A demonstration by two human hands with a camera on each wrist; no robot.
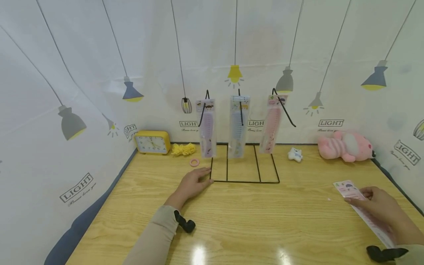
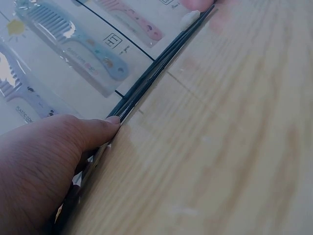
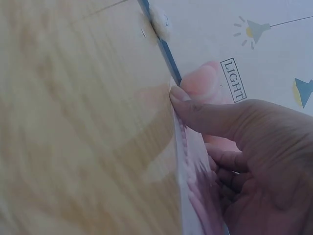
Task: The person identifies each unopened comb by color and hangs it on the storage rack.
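My left hand [image 1: 192, 184] rests on the table at the front left corner of a black wire rack [image 1: 245, 181]. In the left wrist view its thumb touches the base wire; the other fingers are mostly hidden there. Three packaged combs hang from the rack's hooks: a purple comb [image 1: 207, 127], a blue comb [image 1: 237, 125] and a pink comb [image 1: 271, 123]. Over the table's right side, my right hand [image 1: 381, 206] pinches a flat pink comb packet [image 1: 349, 189] between thumb and fingers. In the right wrist view the packet [image 3: 188, 176] appears edge-on.
A yellow clock [image 1: 152, 142], yellow yarn [image 1: 183, 149] and a pink ring [image 1: 194, 162] are left of the rack. To its right lie a white star-shaped toy [image 1: 295, 155] and a pink plush toy [image 1: 346, 146]. Printed cloth walls enclose the wooden table [image 1: 265, 217].
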